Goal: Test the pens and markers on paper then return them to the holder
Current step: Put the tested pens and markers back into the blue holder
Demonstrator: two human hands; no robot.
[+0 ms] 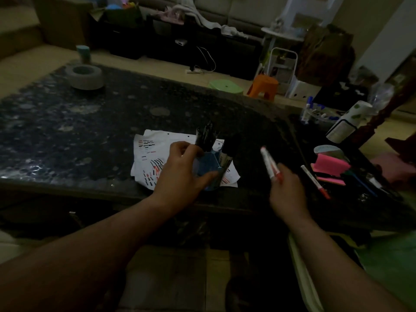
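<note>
Grips the one blue holder (pixel 208 164) with the left hand (pixel 180 170), fingers (pixel 209 176) curled round it, on marked paper (pixel 146 154) near the front edge of the desk (pixel 90 131), with open surface to the left and behind. Pinches what look like two red-and-white markers (pixel 269 164) in the right hand (pixel 287 190), just right of the holder. Shows one more marker (pixel 315 182) flat beside pink notes (pixel 329 166) near the right edge.
</note>
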